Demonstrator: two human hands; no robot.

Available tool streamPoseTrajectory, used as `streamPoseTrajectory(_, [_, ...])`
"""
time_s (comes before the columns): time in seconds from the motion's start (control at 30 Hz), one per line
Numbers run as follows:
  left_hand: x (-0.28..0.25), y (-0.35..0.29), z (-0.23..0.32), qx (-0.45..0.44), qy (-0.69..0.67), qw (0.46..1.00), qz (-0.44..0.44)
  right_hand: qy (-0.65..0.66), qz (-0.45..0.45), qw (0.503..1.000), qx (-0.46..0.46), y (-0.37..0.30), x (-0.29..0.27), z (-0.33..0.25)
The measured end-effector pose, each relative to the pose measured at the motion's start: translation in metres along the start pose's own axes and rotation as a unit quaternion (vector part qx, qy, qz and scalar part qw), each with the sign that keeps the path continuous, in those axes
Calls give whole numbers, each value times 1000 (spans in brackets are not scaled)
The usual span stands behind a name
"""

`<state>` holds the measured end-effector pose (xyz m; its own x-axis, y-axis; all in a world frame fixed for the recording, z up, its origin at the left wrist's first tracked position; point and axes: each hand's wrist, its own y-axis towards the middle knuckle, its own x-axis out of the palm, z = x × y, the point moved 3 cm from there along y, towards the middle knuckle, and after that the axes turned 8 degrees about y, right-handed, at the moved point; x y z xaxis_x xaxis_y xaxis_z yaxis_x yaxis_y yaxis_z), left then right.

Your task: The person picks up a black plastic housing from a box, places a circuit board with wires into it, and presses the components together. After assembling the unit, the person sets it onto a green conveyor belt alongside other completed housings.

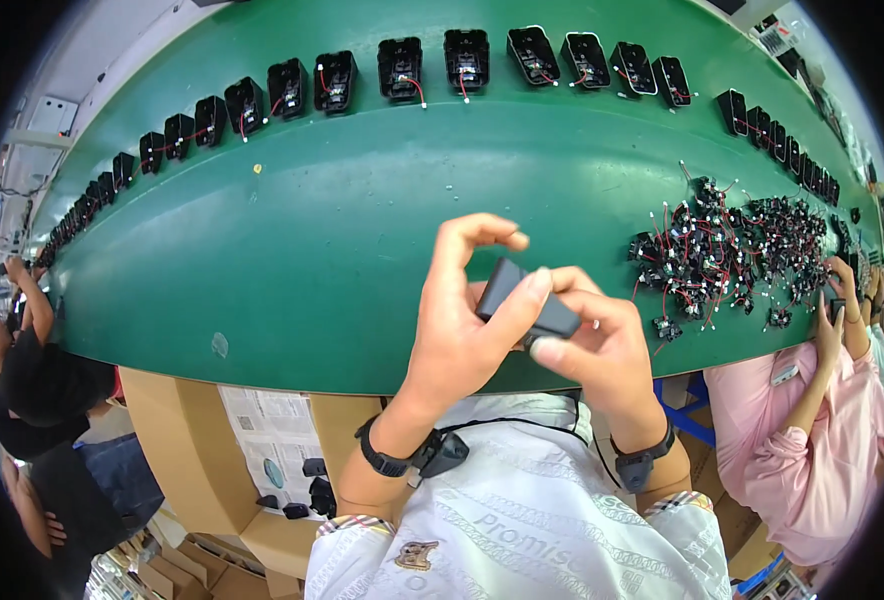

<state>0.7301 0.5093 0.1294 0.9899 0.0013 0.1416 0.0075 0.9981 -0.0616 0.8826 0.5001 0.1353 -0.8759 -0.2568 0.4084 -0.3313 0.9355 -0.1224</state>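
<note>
Over the near edge of the green table (312, 220), a small black plastic housing (559, 318) is held tilted between my two hands. My left hand (452, 320) grips it with the thumb lying across its top, while the index finger arches up off it. At the other end, my right hand (607, 345) pinches the housing with thumb and fingers. Whatever is on its underside is hidden by my fingers. Wrist straps with black devices sit on both my wrists.
Open black housings (400, 70) with red wires line the table's far side in a long curve. To my right lies a pile of small black wired parts (707, 245). A person in pink (802, 440) works beside it. A cardboard box (177, 440) stands below at left.
</note>
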Motion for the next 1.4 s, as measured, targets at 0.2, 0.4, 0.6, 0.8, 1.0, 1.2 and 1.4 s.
streamPoseTrajectory(0.2, [0, 13, 10, 70, 239, 968, 23, 202, -10, 963, 180, -7, -12, 14])
streamPoseTrajectory(0.4, [5, 11, 4, 74, 240, 968, 24, 208, 64, 969, 116, -4, -6, 18])
streamPoseTrajectory(0.6, [7, 11, 4, 0, 196, 980, -25, 196, 86, 975, 61, -9, -11, 15])
streamPoseTrajectory(0.8, [3, 12, -7, 119, 188, 974, -37, 139, 47, 984, 100, -16, -10, -2])
streamPoseTrajectory(1.0, [18, 12, -1, 192, 178, 960, -102, -10, -3, 987, 161, -21, -22, -49])
streamPoseTrajectory(1.2, [26, 12, 1, 181, 181, 960, -116, -178, -14, 984, 18, 4, -51, -88])
streamPoseTrajectory(1.4, [-31, -5, -5, 169, 211, 963, 10, -449, 266, 812, -262, 106, -185, -168])
